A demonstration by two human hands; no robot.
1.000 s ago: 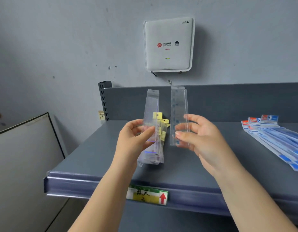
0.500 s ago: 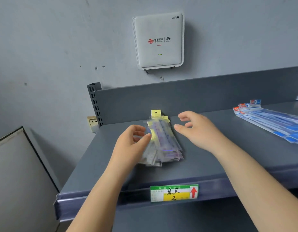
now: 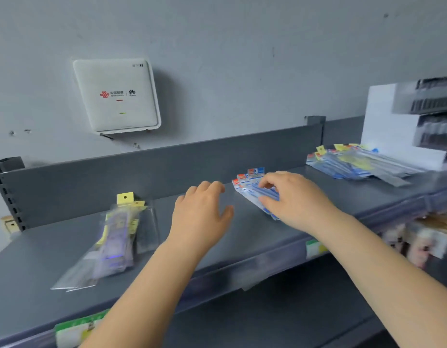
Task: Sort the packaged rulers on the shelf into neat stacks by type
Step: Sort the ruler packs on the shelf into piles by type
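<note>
Our right hand (image 3: 292, 197) curls its fingers onto the blue-packaged rulers (image 3: 250, 187) mid-shelf (image 3: 242, 237), whether gripping we cannot tell. Our left hand (image 3: 200, 212) hovers open beside them, holding nothing. The clear-packaged rulers (image 3: 112, 237) lie left.

I see a grey painted wall (image 3: 242, 59) with small marks, and a white router box (image 3: 117, 96) mounted on it at the left. A dark grey metal shelf (image 3: 54, 247) with a low back panel (image 3: 167, 164) runs below the wall, price labels (image 3: 77, 330) on its front edge. White boxes (image 3: 393, 136) stand at the right end.
</note>
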